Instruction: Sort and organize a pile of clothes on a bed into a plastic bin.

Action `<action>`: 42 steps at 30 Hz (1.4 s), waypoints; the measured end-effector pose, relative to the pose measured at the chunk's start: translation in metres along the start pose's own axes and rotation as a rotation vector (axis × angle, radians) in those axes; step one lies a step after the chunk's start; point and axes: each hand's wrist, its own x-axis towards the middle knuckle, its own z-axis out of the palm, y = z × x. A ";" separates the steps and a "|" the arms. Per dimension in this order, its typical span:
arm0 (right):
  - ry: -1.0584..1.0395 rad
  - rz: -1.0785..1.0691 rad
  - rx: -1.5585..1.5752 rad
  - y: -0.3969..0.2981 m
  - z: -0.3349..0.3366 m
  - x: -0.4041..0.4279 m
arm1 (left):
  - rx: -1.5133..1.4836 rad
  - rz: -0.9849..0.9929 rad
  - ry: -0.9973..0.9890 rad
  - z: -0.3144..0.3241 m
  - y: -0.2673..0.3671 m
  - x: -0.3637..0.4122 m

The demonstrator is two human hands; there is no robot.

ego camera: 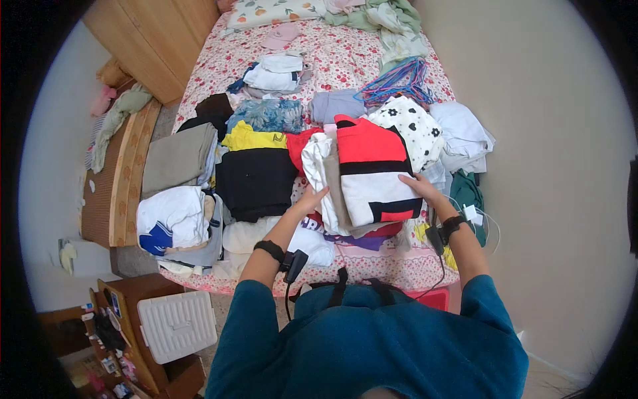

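A stack of folded clothes lies between my two hands. Its top piece is a red, white and black knitted sweater [376,174], and folded white and grey-brown garments [326,189] stick out on its left. My left hand [312,199] grips the left edge of the stack, its thumb on the white cloth. On the right side my right hand [423,188] holds the sweater's edge, thumb on top and fingers hidden beneath. Just left of the stack is a folded black garment [256,182], with yellow [254,137] and red [303,144] cloth behind it. Purple and dark red clothes [369,242] show below the stack.
More folded piles cover the flowered bed: grey-brown trousers [174,154], a white shirt with blue collar [174,214], patterned white cloth [408,124] and white clothes [461,134]. Hangers [398,82] lie behind. A white cable with adapters [471,214] rests at right, near the wall [538,149].
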 end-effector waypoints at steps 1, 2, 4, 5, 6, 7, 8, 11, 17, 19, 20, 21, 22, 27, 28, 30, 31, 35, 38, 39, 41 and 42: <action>-0.001 -0.001 0.000 0.000 0.006 -0.003 | 0.034 -0.004 -0.030 -0.005 -0.010 0.011; 0.246 -0.223 -0.264 -0.011 0.023 -0.008 | 0.233 -0.080 0.125 -0.025 -0.053 0.034; 0.577 -0.608 -0.578 -0.023 0.029 -0.026 | 0.162 -0.078 0.148 -0.025 -0.047 0.044; 0.583 -0.610 -0.581 -0.029 0.034 -0.029 | 0.090 -0.083 0.187 -0.026 -0.041 0.046; 0.508 -0.710 -0.557 -0.031 0.037 -0.033 | 0.111 -0.265 0.119 -0.020 -0.018 0.043; 0.416 -0.816 -0.530 -0.036 0.046 -0.038 | 0.111 -0.263 0.117 -0.018 -0.014 0.041; 0.418 -0.816 -0.531 -0.039 0.055 -0.046 | -0.279 -0.279 0.026 -0.015 -0.012 0.037; 0.327 -0.697 -0.860 -0.049 0.083 -0.072 | -0.658 -0.272 -0.080 -0.010 -0.002 0.028; 0.220 -0.867 -0.958 -0.036 0.141 -0.092 | -0.766 -0.210 -0.223 0.004 0.006 0.019; 0.113 -0.918 -1.069 -0.042 0.142 -0.100 | -0.681 -0.227 -0.136 0.007 0.006 0.018; 0.085 -0.891 -1.131 -0.039 0.141 -0.098 | -0.644 -0.200 -0.186 0.006 0.005 0.017; 0.087 -0.893 -1.133 -0.035 0.140 -0.096 | -0.604 -0.172 -0.235 0.005 0.005 0.016; 0.098 -0.897 -1.126 -0.031 0.139 -0.094 | -0.604 -0.169 -0.237 0.007 0.005 0.015; 0.035 -0.961 -1.001 -0.030 0.129 -0.086 | -0.110 -0.100 -0.204 0.032 -0.017 0.033; 0.040 -0.955 -0.998 -0.029 0.126 -0.084 | -0.108 -0.255 -0.258 0.038 0.002 0.035; 0.104 -0.996 -0.949 -0.028 0.122 -0.081 | -0.054 -0.226 -0.207 0.048 0.007 0.038; 0.118 -0.985 -0.945 -0.028 0.120 -0.079 | -0.001 -0.192 -0.161 0.054 0.022 0.036; 0.091 -0.999 -0.924 -0.039 0.114 -0.088 | -0.223 -0.365 -0.010 0.051 0.019 0.044; 0.232 -0.976 -0.852 -0.051 0.092 -0.110 | -0.318 -0.217 0.083 0.045 0.024 0.039; 0.372 -0.942 -0.765 -0.049 0.079 -0.114 | -0.332 -0.186 0.148 0.043 0.036 0.034; 0.684 -0.735 -0.430 -0.009 0.035 -0.100 | -0.398 -0.230 0.062 0.047 0.076 0.024; 0.699 -0.615 0.020 0.016 0.017 -0.085 | -0.423 -0.259 0.019 0.044 0.082 0.025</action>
